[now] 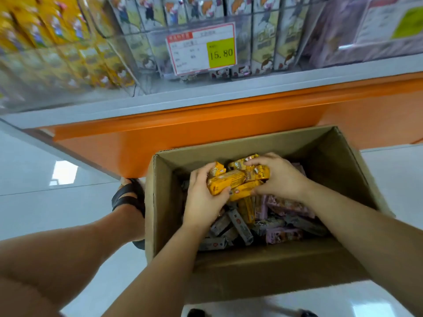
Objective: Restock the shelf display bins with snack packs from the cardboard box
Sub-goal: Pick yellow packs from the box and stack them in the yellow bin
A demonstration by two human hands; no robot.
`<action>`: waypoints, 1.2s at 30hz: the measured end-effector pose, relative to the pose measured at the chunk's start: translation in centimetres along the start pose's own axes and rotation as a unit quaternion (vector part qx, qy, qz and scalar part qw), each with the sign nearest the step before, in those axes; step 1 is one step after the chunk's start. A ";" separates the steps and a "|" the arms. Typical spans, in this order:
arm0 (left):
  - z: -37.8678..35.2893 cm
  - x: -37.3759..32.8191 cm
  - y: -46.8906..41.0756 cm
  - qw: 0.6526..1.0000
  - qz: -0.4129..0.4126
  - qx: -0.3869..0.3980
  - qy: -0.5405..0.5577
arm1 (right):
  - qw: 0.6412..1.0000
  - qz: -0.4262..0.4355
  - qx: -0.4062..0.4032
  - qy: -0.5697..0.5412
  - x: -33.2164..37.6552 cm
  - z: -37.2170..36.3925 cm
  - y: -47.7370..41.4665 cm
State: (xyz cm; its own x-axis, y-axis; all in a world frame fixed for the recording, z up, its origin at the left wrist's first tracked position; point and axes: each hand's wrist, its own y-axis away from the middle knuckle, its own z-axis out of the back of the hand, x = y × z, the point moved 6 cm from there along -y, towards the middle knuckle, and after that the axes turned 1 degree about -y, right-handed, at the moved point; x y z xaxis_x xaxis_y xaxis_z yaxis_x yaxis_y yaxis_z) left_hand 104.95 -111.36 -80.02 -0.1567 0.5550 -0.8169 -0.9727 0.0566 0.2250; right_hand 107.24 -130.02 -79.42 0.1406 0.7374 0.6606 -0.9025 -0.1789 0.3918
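An open cardboard box [338, 161] stands on the floor below the shelf, holding several yellow, grey and pink snack packs. Both my hands are inside it, gathering a bunch of yellow snack packs [231, 183]. My left hand [201, 197] grips the bunch from the left, fingers curled round the packs' ends. From the right, my right hand [279, 175] clasps the same bunch, fingers curled over its top. Grey packs [238, 225] and pink packs [286, 207] lie loose underneath. Above, the clear shelf display bins [142, 72] show yellow packs at left, grey in the middle and pink at right.
An orange shelf base [206, 133] runs just behind the box. A price tag reading 15.80 [201, 50] hangs on the middle bin. My foot in a black sandal [129, 202] rests left of the box on the white tiled floor [45, 191].
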 end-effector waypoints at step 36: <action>36.8 -16.2 -3.7 0.858 -0.319 -0.388 0.107 | 0.894 0.287 -0.337 -0.067 39.5 11.3 -1.0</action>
State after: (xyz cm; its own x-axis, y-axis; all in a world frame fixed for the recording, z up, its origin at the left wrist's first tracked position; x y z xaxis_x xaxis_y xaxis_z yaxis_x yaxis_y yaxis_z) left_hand 117.36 -90.04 -48.05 0.5038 0.4459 -0.7398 -0.6799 -0.3236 -0.6580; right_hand 118.26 -108.12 -46.49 -0.4175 0.5581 0.7171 -0.8757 -0.0365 -0.4814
